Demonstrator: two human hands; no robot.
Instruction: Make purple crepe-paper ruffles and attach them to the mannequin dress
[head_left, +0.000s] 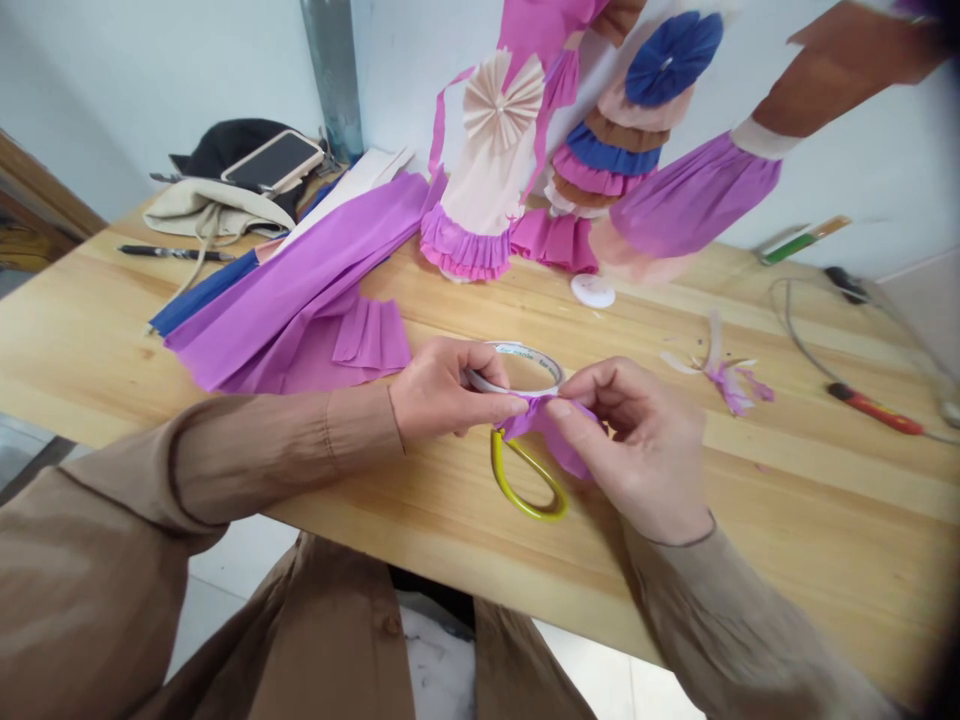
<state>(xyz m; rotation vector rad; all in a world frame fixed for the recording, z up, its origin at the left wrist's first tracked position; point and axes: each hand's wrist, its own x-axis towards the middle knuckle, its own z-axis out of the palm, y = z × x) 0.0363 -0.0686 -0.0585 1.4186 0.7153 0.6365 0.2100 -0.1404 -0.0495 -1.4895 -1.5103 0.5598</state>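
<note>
My left hand (454, 390) grips a white tape roll (556, 372), thumb along its near edge and fingers through the ring. A piece of purple crepe paper (566, 440) hangs gathered in small folds at the roll's near side. My right hand (637, 430) pinches that paper between thumb and forefinger, close by the left thumb. Below the paper, the yellow scissors handle (525, 495) shows on the table; the rest of the scissors is hidden.
Long purple crepe sheets (300, 290) lie at left, near a pen (176, 253) and a phone (276, 160). Paper dresses (480, 180) stand or hang along the wall. Paper scraps (731, 385) and a red-black corded tool (874, 408) lie at right on the wooden table (817, 520).
</note>
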